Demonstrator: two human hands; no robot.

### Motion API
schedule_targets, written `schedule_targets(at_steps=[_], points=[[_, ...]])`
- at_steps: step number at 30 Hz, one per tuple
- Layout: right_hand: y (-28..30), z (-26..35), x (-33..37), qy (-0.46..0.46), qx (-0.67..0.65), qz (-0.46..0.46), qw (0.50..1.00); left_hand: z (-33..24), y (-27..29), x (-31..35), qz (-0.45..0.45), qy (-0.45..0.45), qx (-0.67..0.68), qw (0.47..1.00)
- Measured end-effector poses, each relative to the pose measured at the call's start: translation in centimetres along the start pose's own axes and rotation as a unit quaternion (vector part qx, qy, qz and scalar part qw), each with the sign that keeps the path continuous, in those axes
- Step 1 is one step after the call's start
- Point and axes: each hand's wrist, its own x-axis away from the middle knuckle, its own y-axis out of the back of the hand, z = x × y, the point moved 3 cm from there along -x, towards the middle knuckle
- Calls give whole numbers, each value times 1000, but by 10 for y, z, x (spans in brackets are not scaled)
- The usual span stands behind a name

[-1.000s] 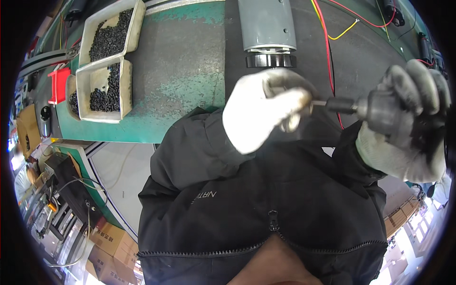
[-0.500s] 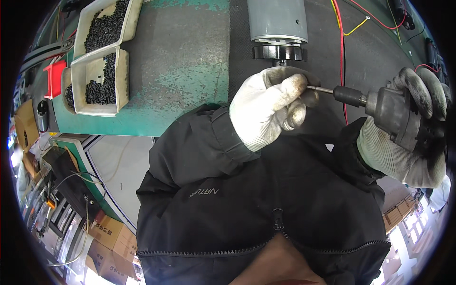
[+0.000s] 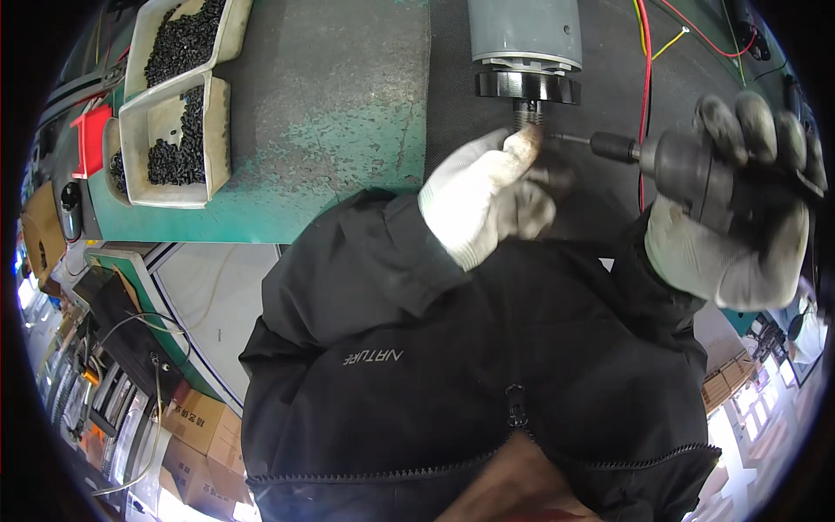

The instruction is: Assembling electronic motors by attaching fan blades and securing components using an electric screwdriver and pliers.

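Observation:
A grey cylindrical motor (image 3: 526,30) with a black ring (image 3: 528,87) at its near end lies at the top of the view. Its threaded shaft (image 3: 527,113) points toward me. My left hand (image 3: 487,196), in a white glove with soiled fingertips, is closed just below the shaft around a dark rounded part (image 3: 555,171), mostly hidden and blurred. My right hand (image 3: 735,235), gloved too, grips a dark power screwdriver (image 3: 696,174), some fingers raised over its body. Its thin bit (image 3: 570,137) points left, the tip close to my left fingertips.
Two white bins (image 3: 217,130) of small black parts stand at the left on the worn green-and-grey bench (image 3: 330,130). Beside them is a red tray (image 3: 91,139). Red and yellow wires (image 3: 645,52) run right of the motor. Cardboard boxes (image 3: 204,426) are at lower left.
The dark part in my left hand has dropped and tilted away from the shaft, whose thread now shows. The screwdriver has moved up and left, and my right fingers have lifted and spread somewhat.

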Motion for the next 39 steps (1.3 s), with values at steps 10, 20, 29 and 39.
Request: schedule_targets(at_steps=[10, 20, 29, 39], points=[[9, -24, -18, 181, 150, 115, 965, -8, 6, -14, -63, -92, -155, 982], [3, -16, -14, 131, 176, 108, 970, -9, 6, -18, -95, -64, -185, 976], [2, -23, -24, 107, 204, 153, 961, -18, 0, -16, -121, -57, -274, 952], [10, -33, -28, 217, 212, 214, 929, -10, 2, -17, -106, -98, -233, 962]])
